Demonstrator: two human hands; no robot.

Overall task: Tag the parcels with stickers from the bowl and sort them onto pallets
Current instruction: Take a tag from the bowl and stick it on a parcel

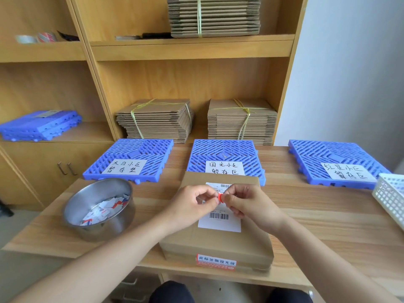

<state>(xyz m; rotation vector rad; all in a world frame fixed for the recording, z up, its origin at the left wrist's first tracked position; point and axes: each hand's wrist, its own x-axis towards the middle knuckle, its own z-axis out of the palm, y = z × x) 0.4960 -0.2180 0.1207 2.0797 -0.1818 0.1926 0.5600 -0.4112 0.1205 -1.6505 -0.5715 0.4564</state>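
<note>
Your left hand and right hand both pinch red sticker, frame centre, above parcel on tabletop. Risk: sticker curls, clings to fingers during peel; careless placement covers barcode, spoils scan.

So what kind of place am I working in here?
Probably a small parcel-sorting or packing room: blue pallets with handwritten labels sit on the table, a barcoded parcel lies in front of them, and strapped bundles of flattened cartons sit on the shelves behind.
</note>
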